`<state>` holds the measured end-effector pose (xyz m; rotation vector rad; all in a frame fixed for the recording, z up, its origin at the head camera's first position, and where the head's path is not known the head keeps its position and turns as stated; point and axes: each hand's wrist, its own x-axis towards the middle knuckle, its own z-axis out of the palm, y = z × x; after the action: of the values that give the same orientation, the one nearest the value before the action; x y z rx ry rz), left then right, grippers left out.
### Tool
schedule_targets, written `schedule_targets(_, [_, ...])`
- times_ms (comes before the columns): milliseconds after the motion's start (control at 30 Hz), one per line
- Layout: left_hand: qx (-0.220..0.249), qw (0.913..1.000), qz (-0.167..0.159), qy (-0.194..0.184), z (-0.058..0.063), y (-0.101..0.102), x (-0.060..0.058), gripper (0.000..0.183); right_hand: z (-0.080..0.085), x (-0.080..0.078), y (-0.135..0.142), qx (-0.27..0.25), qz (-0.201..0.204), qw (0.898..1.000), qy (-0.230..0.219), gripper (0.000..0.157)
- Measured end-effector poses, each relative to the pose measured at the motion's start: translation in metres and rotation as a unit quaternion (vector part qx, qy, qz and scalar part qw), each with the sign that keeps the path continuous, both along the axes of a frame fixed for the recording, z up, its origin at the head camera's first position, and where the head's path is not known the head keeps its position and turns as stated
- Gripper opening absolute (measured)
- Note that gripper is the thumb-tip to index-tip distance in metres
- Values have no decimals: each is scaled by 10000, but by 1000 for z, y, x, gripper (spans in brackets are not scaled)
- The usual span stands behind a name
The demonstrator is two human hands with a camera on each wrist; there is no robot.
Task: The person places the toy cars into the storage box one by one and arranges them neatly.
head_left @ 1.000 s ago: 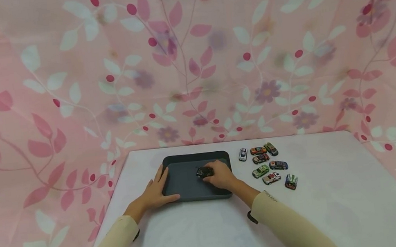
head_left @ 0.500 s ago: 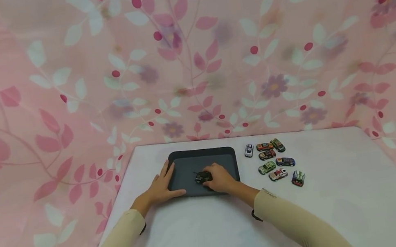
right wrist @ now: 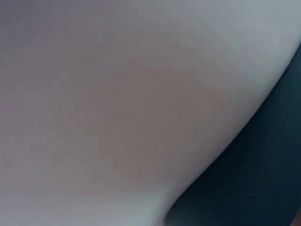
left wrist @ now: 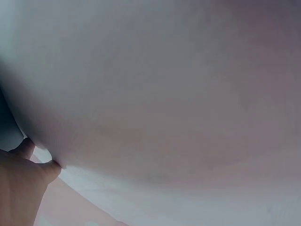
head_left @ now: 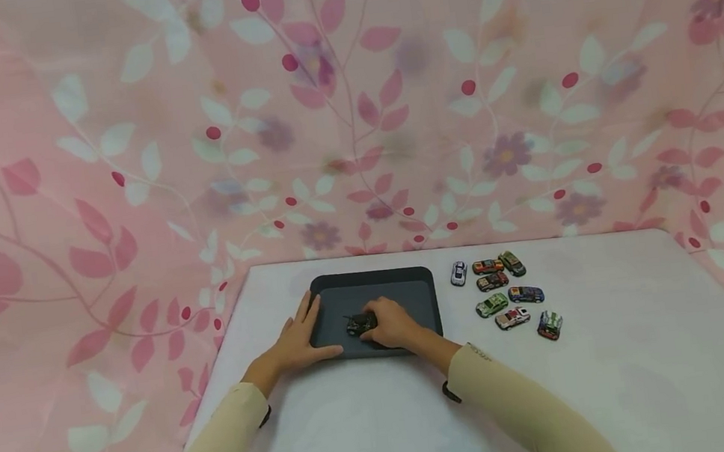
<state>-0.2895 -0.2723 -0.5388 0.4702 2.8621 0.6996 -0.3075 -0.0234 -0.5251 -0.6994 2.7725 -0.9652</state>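
Observation:
In the head view a dark grey tray [head_left: 411, 291] lies on the white table. My left hand [head_left: 297, 345] rests against the tray's left side with straight, spread fingers, the thumb along its near edge. Inside the tray my right hand [head_left: 393, 324] grips a dark toy car [head_left: 360, 323] between thumb and fingers, low over the tray floor. Whether the car touches the floor I cannot tell. Part of my left hand [left wrist: 23, 181] shows at the lower left of the left wrist view. The right wrist view has the tray [right wrist: 254, 169] and almost nothing of the hand.
Right of the tray lie several small toy cars: a white one [head_left: 459, 273], a green one [head_left: 491, 305], a blue one [head_left: 526, 294], a white-and-red one [head_left: 513, 317] and others. A pink floral cloth [head_left: 347, 107] hangs behind the table [head_left: 621, 345].
My right hand has moved a little left within the tray, carrying the dark toy car. The left hand stays at the tray's left side. The whole head view has shifted slightly.

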Motion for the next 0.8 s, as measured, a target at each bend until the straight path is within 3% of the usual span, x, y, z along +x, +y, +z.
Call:
schedule_targets(233, [60, 10000, -46, 12, 3, -2, 1, 119, -3, -1, -16, -282, -115, 9994, -188, 43])
schedule_targets(800, [-1, 9998, -82, 184, 1, -1, 3, 121, -7, 6, -24, -335, 186, 9991, 187, 42])
